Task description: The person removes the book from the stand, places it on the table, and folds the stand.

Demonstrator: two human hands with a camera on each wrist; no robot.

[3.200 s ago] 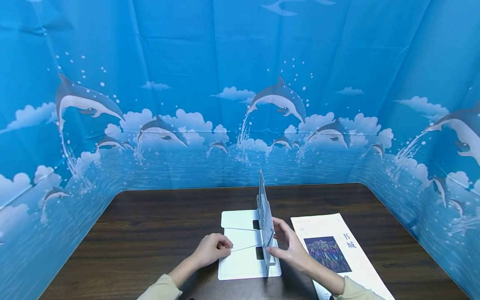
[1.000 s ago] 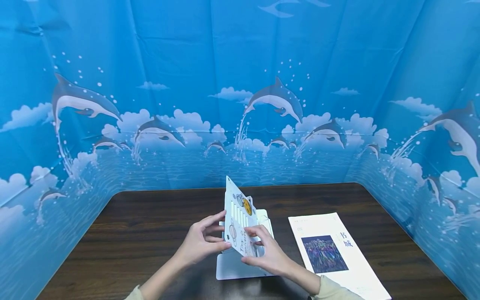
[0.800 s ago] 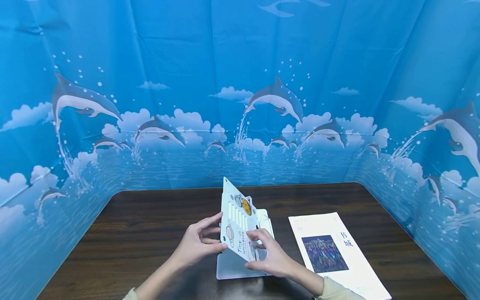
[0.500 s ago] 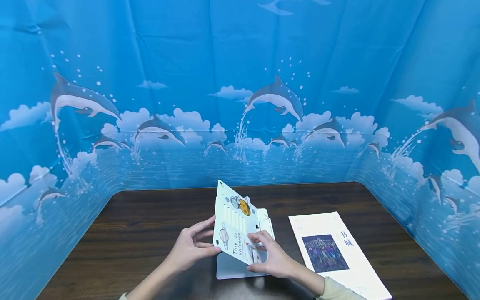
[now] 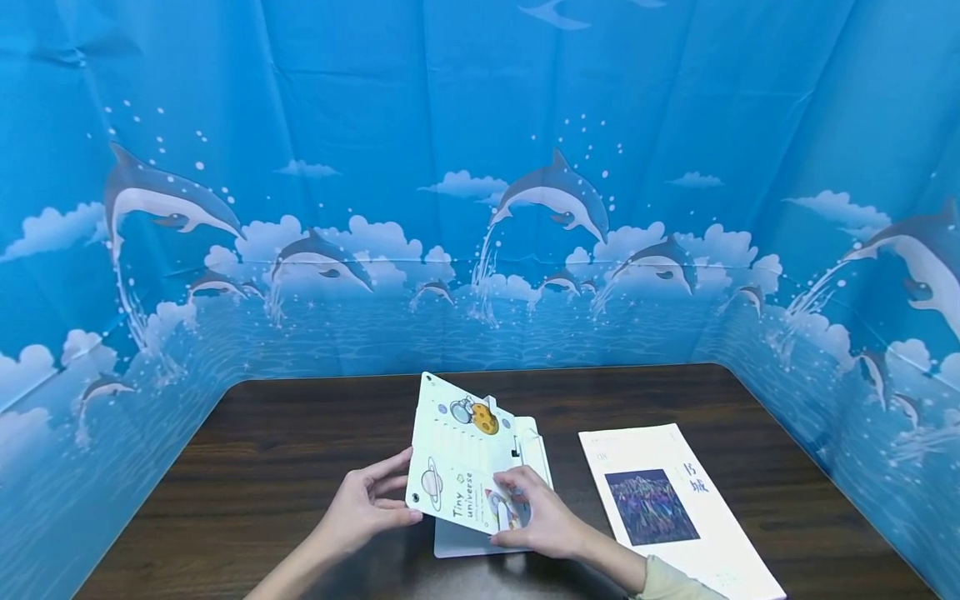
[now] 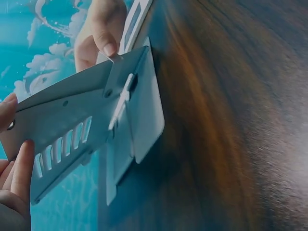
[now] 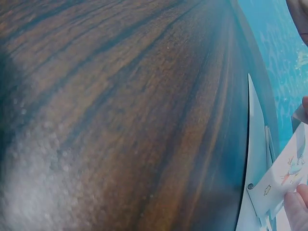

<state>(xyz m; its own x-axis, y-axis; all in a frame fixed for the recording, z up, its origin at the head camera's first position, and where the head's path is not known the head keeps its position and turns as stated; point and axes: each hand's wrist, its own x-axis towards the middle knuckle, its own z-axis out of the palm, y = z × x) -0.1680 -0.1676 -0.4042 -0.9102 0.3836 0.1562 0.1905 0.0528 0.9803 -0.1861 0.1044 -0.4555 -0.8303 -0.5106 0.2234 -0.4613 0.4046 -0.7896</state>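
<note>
A white metal book stand stands mid-table in the head view, its panel (image 5: 468, 446) printed with planets and "Tiny universe". The panel leans back to the left above the stand's flat base plate (image 5: 461, 543). My left hand (image 5: 367, 506) pinches the panel's left edge, thumb in front and fingers behind. At the lower right edge, my right hand (image 5: 542, 515) grips the panel by its small ledge. The left wrist view shows the panel's slotted back (image 6: 72, 130) and the hinged supports (image 6: 122, 101) beneath it. In the right wrist view, the right fingers (image 7: 297, 207) touch the printed face.
A white book (image 5: 720, 533) with a dark picture on its cover lies flat to the right of the stand. The dark wooden table (image 5: 285, 450) ends at a blue dolphin-print curtain (image 5: 420, 208) behind and at both sides.
Earlier the panel stood nearly upright with my left hand on the base. My left hand then took its edge, and the panel has tilted further left and down, its printed face turning upward.
</note>
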